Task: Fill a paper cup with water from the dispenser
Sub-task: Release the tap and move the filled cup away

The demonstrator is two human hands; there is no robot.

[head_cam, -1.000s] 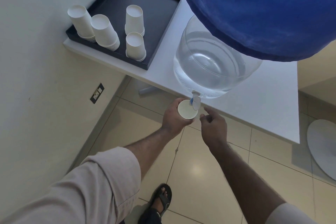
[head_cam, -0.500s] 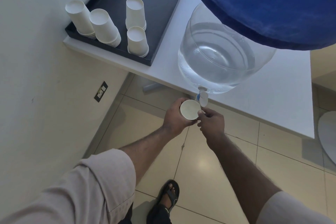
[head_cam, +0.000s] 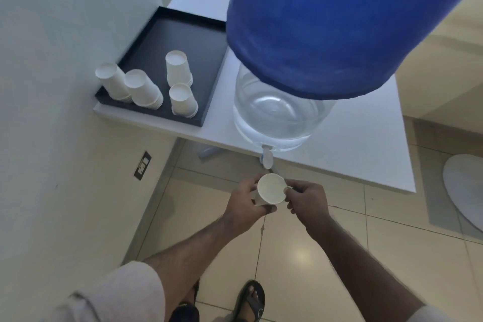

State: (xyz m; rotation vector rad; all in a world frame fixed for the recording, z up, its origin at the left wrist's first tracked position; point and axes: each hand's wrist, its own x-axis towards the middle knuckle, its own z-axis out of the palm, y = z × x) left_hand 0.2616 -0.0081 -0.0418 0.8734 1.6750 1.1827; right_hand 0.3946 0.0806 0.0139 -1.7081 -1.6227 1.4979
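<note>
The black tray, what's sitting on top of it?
Four stacks of white paper cups, all upside down, stand at the near end of the black tray. The blue bottle covers the tray's far right corner, so nothing can be seen there.

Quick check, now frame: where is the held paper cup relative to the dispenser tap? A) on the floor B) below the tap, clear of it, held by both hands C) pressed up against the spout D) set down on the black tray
B: the paper cup sits below the tap with a gap between them, the left hand wrapped around its side and the right hand pinching its rim.
</note>
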